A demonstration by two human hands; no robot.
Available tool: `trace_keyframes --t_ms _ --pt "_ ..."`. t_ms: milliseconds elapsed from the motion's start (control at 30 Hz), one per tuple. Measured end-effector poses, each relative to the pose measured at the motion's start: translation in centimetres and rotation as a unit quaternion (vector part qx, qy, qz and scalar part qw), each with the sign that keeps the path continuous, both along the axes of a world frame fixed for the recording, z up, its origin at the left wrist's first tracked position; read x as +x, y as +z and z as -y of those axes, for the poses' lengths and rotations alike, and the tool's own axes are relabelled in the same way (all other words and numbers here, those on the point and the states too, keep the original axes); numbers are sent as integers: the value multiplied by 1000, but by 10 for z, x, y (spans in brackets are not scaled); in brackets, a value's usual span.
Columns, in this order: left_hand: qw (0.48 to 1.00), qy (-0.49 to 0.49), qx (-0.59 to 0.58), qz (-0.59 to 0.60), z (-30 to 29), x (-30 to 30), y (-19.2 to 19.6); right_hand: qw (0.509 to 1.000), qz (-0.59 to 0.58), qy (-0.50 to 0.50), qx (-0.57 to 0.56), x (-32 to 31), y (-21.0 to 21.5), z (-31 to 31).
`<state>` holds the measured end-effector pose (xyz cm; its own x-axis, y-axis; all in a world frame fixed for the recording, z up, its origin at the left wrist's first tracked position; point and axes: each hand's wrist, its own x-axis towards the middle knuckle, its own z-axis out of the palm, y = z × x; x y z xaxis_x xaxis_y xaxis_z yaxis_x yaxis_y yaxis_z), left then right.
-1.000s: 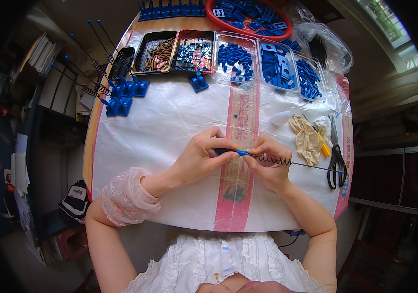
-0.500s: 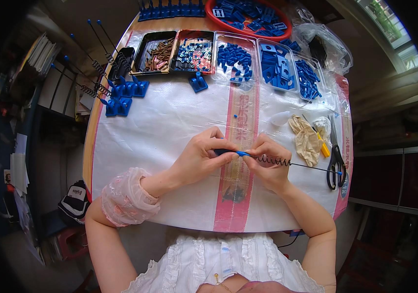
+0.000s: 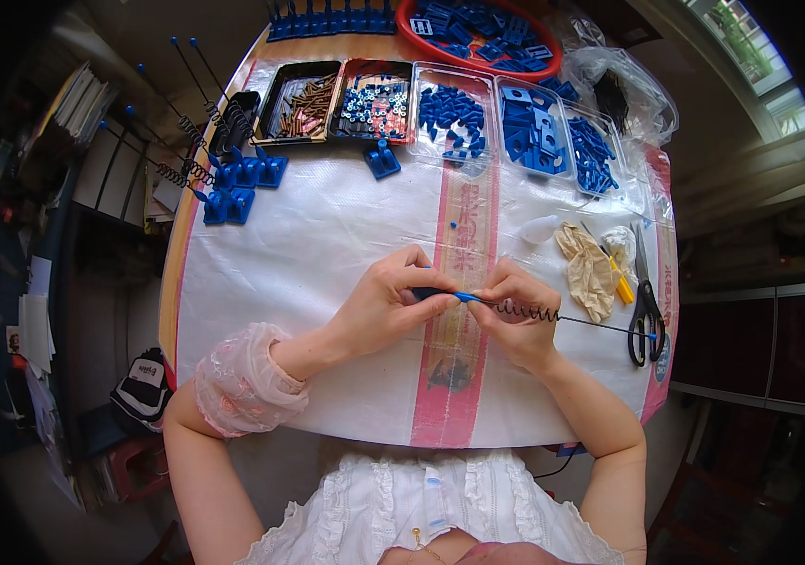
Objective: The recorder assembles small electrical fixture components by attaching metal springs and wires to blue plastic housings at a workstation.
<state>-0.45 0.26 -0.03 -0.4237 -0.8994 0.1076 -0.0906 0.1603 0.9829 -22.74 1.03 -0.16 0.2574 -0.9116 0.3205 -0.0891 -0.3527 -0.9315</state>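
Clear plastic bag [image 3: 630, 89]: far right corner of the table, crumpled, dark parts inside. White woven sack sheet [image 3: 327, 245]: spread over the tabletop, carrying a pink printed label band [image 3: 464, 245] running front to back through its centre, with a second pink band [image 3: 666, 273] along its right edge.

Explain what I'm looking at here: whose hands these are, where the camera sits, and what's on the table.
The camera sits on a person's head, looking down through a fisheye lens, so straight edges bend. The left hand and right hand are that person's own. Together they pinch a thin black rod with a coil spring and a blue tip. They work over a table covered by a white sheet. Along the far edge stand trays of small blue plastic parts, brown pieces and mixed bits. Black scissors and a beige cloth lie at the right.
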Motion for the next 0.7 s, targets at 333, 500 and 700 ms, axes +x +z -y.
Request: trace_keyframes --t_ms 333,500,700 --pt "998 28 -62 21 -2 -1 5 1000 9 5 3 0 -1 1" --pt "987 48 -135 68 -2 -1 5 1000 19 12 2 0 0 2" --pt "987 55 -142 45 -4 -2 10 999 30 23 17 -1 1 1"
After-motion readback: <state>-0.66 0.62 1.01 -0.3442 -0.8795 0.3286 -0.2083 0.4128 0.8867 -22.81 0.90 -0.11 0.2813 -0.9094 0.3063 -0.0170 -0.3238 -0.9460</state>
